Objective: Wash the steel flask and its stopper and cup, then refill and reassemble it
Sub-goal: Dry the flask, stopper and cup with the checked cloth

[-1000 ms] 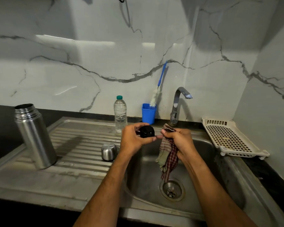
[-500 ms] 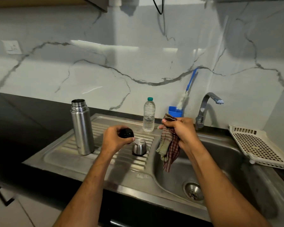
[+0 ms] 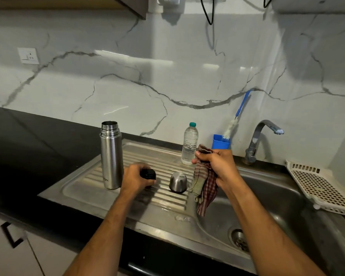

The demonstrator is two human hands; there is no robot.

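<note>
Stopper held low over the drainboard, cloth gripped over the sink.

At frame centre the left hand (image 3: 135, 177) curled round the black stopper (image 3: 147, 174), beside the open steel flask (image 3: 111, 155) standing left of it. The steel cup (image 3: 178, 181) sat upside down on the ribbed drainboard (image 3: 84, 182). The right hand (image 3: 217, 166) gripped a checked cloth (image 3: 205, 188) hanging over the sink basin (image 3: 271, 196).

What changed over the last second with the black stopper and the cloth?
The left hand carried the black stopper from over the basin down to the drainboard, between flask and cup, still gripping it. The right hand still holds the cloth.
</note>
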